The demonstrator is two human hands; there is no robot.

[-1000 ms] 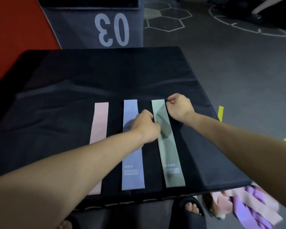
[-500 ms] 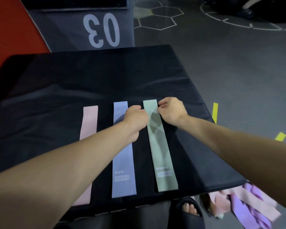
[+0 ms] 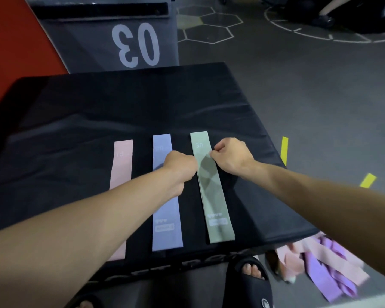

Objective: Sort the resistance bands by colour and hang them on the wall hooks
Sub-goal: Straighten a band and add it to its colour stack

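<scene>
Three flat fabric bands lie on a black mat (image 3: 98, 112); left hand (image 3: 180, 166) and right hand (image 3: 232, 155) pinch the green band (image 3: 211, 192) at its edges.

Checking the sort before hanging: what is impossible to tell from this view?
- Wall hooks: none in the head view.
- Pink band: number blurred; left forearm covers its near half.
- Floor pile of bands: blurred, right arm overlaps; count unclear.
- Left hand fingertips at green band: hidden.

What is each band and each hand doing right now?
Green band: flat on the black mat, both hands pinching its edges.
Blue band: flat, partly under the left arm.
Pink band: flat, untouched.
Floor bands: heaped, unsorted.
Left hand: pinching the green band.
Right hand: pinching the green band.
</scene>
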